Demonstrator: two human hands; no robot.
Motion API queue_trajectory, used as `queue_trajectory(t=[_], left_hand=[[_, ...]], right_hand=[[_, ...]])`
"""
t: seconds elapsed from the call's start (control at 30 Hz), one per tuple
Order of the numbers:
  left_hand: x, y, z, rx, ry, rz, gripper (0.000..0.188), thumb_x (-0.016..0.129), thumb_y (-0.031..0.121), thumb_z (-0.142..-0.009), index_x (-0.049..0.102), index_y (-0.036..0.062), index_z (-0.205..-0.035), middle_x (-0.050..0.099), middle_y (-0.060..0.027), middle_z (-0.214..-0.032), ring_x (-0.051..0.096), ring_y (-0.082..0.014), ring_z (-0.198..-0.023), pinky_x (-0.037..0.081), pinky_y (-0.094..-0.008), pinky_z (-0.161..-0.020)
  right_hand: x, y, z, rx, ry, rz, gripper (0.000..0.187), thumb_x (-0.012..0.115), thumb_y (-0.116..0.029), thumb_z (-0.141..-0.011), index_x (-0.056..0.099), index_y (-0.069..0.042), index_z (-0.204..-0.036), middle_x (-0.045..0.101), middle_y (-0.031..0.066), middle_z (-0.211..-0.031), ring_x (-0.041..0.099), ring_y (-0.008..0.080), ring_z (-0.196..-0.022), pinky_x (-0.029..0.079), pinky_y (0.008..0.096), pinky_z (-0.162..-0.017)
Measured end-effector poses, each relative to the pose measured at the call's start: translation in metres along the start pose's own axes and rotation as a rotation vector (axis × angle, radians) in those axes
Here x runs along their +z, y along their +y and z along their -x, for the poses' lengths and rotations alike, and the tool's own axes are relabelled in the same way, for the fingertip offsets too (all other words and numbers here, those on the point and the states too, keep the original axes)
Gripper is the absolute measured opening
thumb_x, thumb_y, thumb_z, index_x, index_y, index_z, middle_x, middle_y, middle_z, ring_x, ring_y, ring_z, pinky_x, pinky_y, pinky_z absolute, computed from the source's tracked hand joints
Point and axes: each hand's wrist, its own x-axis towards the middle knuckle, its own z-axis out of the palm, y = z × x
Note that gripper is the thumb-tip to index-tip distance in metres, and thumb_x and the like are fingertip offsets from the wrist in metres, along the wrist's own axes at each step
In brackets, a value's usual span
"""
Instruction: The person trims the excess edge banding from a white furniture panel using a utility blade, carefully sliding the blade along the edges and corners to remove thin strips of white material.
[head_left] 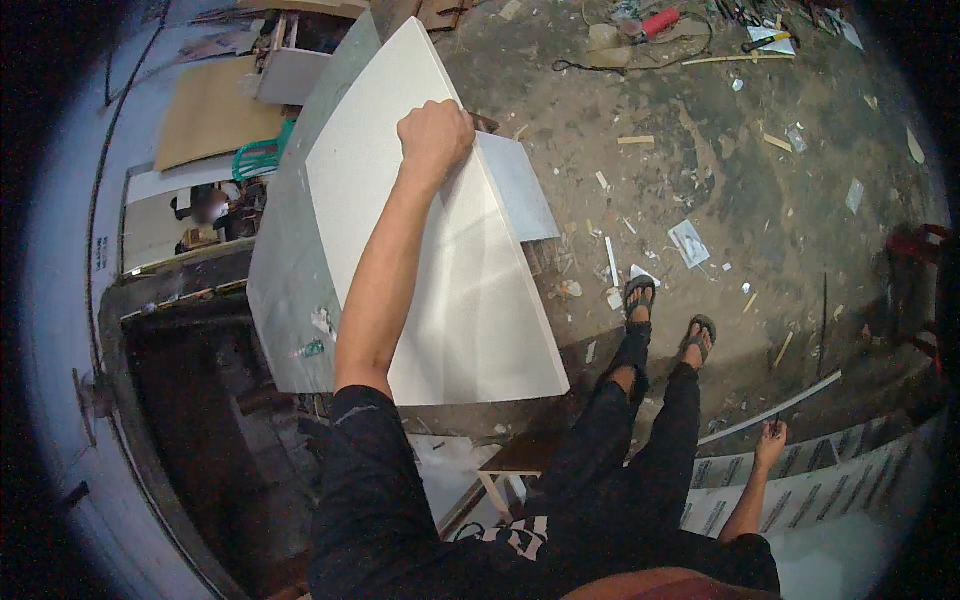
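A large white board [470, 310] lies tilted across a grey-green tabletop [285, 250]. My left hand [437, 137] is closed in a fist at the board's right edge, far from me, gripping that edge; its fingertips are hidden. Under the board a smaller pale panel [518, 190] juts out on the right. At the lower right my right hand [769, 445] is closed, apart from the board, with a small dark thing in its fingers that I cannot make out. Just beyond that hand runs a long thin pale strip [775, 409].
Scraps of wood and paper, such as a white sheet [689, 244], litter the floor around my sandalled feet. A red cylindrical tool [655, 24] with a cord lies far off. Printed wrapped panels [830, 475] stand at the lower right. Behind the table are a green plastic chair [262, 155] and a tan board [205, 115].
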Motion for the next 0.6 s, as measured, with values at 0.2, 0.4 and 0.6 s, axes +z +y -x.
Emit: queue_trajectory(t=[0.2, 0.4, 0.6], left_hand=[[0.004, -0.008, -0.001, 0.086, -0.064, 0.048, 0.038, 0.046, 0.034, -0.094, 0.070, 0.0039, -0.091, 0.070, -0.0219, -0.091, 0.069, -0.0386, -0.087, 0.053, -0.0498, -0.076], [0.034, -0.055, -0.012, 0.048, -0.038, 0.733, 0.034, 0.054, 0.031, -0.094, 0.068, 0.0010, -0.085, 0.068, -0.0141, -0.075, 0.068, -0.0223, -0.073, 0.054, -0.0356, -0.069], [0.034, -0.048, -0.002, 0.140, 0.160, 1.238, 0.028, 0.065, 0.027, -0.092, 0.063, 0.0048, -0.109, 0.065, -0.0073, -0.086, 0.061, -0.0110, -0.079, 0.049, -0.0254, -0.069]], right_hand=[[0.055, -0.060, 0.033, -0.149, 0.100, 0.186, 0.018, 0.064, -0.016, -0.089, 0.054, -0.001, -0.091, 0.056, 0.0067, -0.079, 0.052, 0.0181, -0.072, 0.045, 0.0319, -0.071], [0.099, -0.133, 0.052, -0.008, 0.025, 0.446, 0.028, 0.066, -0.022, -0.090, 0.059, -0.001, -0.107, 0.064, 0.0138, -0.101, 0.060, 0.0232, -0.088, 0.047, 0.0362, -0.083], [0.113, -0.138, 0.061, -0.150, 0.175, 0.330, 0.026, 0.070, -0.022, -0.087, 0.059, -0.002, -0.100, 0.064, 0.0098, -0.087, 0.059, 0.0206, -0.079, 0.047, 0.0329, -0.076]])
